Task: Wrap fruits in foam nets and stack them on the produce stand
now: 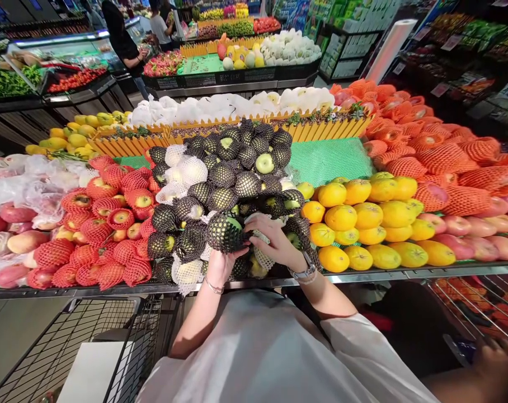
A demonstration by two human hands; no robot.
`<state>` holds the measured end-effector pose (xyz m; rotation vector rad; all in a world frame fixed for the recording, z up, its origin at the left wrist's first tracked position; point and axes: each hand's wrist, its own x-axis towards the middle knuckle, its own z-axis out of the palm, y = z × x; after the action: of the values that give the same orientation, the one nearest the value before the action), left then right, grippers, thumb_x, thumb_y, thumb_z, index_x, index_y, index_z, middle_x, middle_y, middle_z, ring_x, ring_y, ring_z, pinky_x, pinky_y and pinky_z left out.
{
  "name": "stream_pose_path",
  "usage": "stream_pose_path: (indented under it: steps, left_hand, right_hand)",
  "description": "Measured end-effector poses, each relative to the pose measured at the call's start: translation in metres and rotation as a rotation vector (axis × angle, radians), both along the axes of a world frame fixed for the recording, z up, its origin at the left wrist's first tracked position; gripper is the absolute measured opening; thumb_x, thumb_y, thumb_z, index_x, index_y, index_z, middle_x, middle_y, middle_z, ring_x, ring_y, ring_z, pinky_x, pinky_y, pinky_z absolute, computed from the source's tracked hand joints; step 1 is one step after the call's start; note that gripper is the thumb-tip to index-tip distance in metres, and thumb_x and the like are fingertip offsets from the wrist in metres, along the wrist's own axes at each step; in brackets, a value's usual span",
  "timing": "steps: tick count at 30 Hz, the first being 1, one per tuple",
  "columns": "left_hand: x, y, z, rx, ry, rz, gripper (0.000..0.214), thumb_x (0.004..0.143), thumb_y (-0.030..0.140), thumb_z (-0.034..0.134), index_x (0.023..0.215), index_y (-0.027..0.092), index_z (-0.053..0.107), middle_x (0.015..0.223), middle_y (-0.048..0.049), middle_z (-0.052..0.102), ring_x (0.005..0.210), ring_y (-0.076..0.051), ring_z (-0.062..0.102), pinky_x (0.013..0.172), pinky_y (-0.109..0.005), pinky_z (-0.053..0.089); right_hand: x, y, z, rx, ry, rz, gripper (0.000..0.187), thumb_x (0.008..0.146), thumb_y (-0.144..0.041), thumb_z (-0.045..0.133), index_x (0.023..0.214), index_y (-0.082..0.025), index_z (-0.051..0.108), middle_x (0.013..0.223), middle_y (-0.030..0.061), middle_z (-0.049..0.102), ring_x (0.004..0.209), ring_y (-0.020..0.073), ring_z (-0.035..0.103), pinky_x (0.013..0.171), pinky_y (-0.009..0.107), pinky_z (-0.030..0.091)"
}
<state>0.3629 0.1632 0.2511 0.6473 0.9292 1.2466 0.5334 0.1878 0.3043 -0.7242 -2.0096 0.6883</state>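
A green apple (234, 223) in a black foam net (221, 234) rests in my left hand (221, 265), whose fingers close around it from below. My right hand (271, 239) reaches in from the right, its fingertips curled against the net's right edge, where bare green skin shows. Part of the right fingers' grip is hidden behind the fruit. Beneath and around both hands lies a heap of netted green apples (222, 174), most in black foam nets. Several pieces in white nets (187, 170) sit among them.
Red-netted apples (107, 215) lie left of the heap, yellow-orange fruit (342, 215) to the right. Red foam-netted fruit (436, 151) fills the far right. A low yellow fence (321, 131) runs behind. Shopping carts (75, 330) stand lower left and right. Another person's hand (495, 358) shows lower right.
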Motion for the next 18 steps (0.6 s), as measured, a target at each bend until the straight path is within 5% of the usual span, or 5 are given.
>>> stream_pose_path:
  steps: [3, 11, 18]
  left_hand:
    - [0.003, -0.001, 0.003, 0.085, 0.007, 0.045, 0.030, 0.081, 0.053, 0.062, 0.095, 0.027, 0.067, 0.097, -0.0055, 0.072, 0.093, -0.024, 0.067, 0.079, -0.042, 0.059]
    - [0.011, -0.011, 0.000, 0.155, 0.073, 0.144, 0.040, 0.084, 0.059, 0.052, 0.102, 0.024, 0.063, 0.109, -0.0090, 0.067, 0.112, -0.025, 0.059, 0.095, -0.045, 0.052]
    - [0.008, -0.024, -0.011, 0.162, 0.227, 0.244, 0.060, 0.083, 0.071, 0.039, 0.117, 0.025, 0.058, 0.122, -0.0109, 0.061, 0.122, -0.024, 0.053, 0.101, -0.042, 0.047]
  right_hand:
    - [-0.007, -0.005, -0.004, -0.030, 0.033, -0.027, 0.022, 0.090, -0.045, 0.059, 0.097, -0.025, 0.055, 0.095, 0.0074, 0.060, 0.093, 0.0256, 0.055, 0.084, 0.044, 0.047]
    - [-0.034, -0.002, -0.039, -0.333, 0.441, -0.121, 0.030, 0.091, -0.056, 0.047, 0.085, -0.026, 0.048, 0.087, 0.0036, 0.052, 0.085, 0.0218, 0.053, 0.077, 0.036, 0.048]
    - [-0.056, -0.017, -0.044, -0.382, 0.419, -0.203, 0.021, 0.092, -0.045, 0.046, 0.087, -0.025, 0.049, 0.083, 0.0034, 0.054, 0.083, 0.0210, 0.055, 0.076, 0.035, 0.050]
